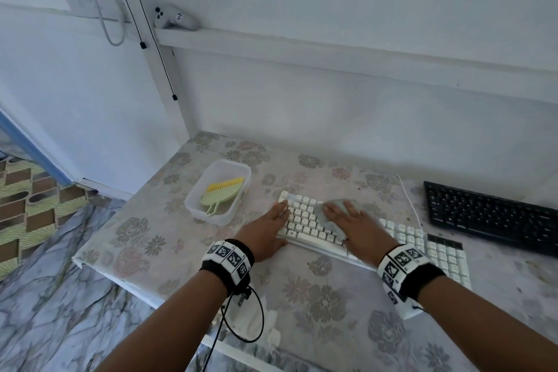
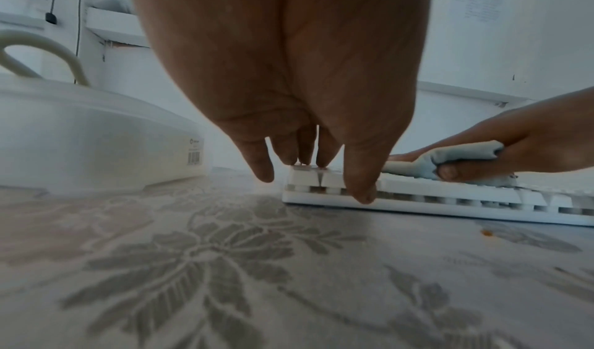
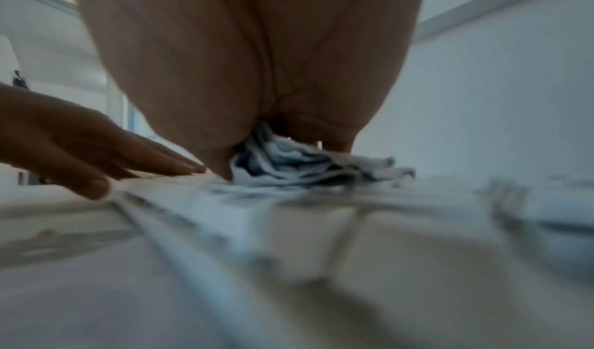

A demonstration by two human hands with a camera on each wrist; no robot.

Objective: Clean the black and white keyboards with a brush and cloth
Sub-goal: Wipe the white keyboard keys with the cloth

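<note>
Grey cloth (image 1: pixel 335 214) pinned flat under right hand (image 1: pixel 350 220), thumb hooked round a fold. Left hand (image 1: pixel 268 229) spread, fingertips (image 2: pixel 291 160) steadying white keyboard (image 1: pixel 305 220) at its 9 o'clock end. Long axis running 10 to 4 o'clock across worktop (image 1: pixel 302 290); unwiped keys off toward 4. Black keyboard (image 1: pixel 495 214) at 2 o'clock, nearer right hand. Brush (image 1: pixel 222 195) in tub (image 1: pixel 196 205), 10 o'clock.
</note>
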